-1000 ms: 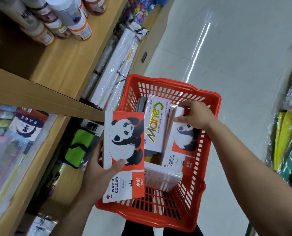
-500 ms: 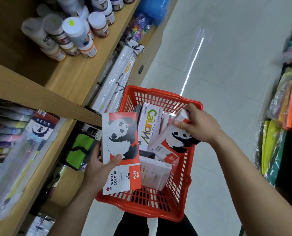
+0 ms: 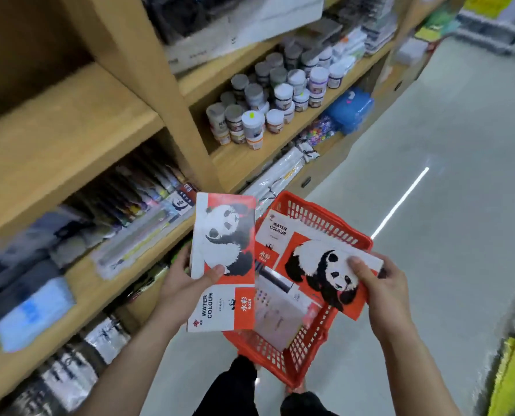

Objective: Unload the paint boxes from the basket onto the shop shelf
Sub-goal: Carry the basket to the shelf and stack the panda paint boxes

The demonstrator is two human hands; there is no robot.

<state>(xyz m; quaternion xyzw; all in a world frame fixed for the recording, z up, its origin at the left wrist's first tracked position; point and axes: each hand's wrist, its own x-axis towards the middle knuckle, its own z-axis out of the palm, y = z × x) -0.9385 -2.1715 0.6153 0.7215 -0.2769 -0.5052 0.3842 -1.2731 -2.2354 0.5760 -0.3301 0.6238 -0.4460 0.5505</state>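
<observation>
Shelf (image 3: 70,139) blurred, hands w/ panda boxes (image 3: 223,244)

Premises: retail art-supply shop. Wooden shelving (image 3: 70,139) runs along a tiled aisle floor (image 3: 430,205), stocked with rows of paint jars (image 3: 268,106) and packaged brushes (image 3: 136,199). A red shopping basket (image 3: 316,217) holds boxed watercolours.

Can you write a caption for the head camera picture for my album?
Two hands each hold a panda paint box above a red basket.
</observation>
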